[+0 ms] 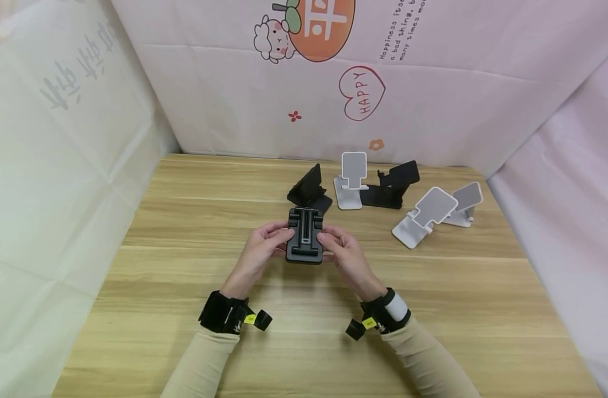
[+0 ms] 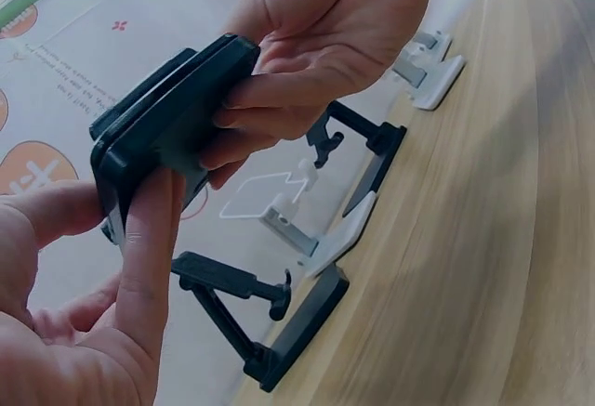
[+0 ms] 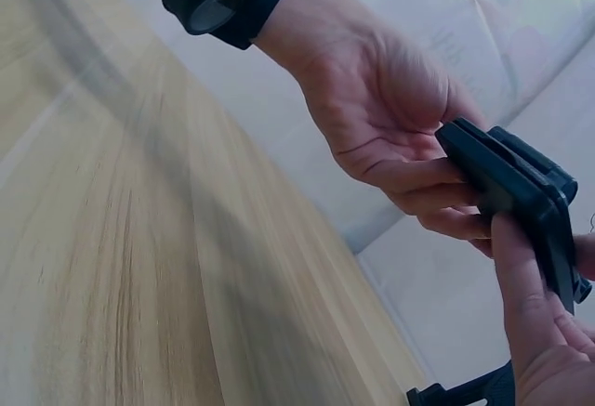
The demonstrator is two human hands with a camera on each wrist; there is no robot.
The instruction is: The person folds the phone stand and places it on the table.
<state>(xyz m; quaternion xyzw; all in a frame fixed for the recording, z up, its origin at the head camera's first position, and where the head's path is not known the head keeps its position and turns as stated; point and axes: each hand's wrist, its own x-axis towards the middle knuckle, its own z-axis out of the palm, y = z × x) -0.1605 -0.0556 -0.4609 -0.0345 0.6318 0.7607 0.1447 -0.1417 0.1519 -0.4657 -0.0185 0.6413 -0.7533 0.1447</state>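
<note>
My left fingers point(image 1: 282, 237), right fingers point(image 1: 328, 241) pinch folded black stand point(image 1: 305, 235) at opposite edges, for balance, I judge; underside contact unclear.

Behind the held stand point(image 1: 305, 235), five stands point(image 1: 355, 168) sit on the table point(image 1: 184, 221), rightmost two point(image 1: 435, 205) perhaps touching.

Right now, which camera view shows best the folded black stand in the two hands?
The head view: the folded black stand faces the camera, its slotted face almost uncovered. The left wrist view shows it obliquely, mostly edge and underside, with fingers covering parts. The right wrist view does likewise, near its right border.
</note>
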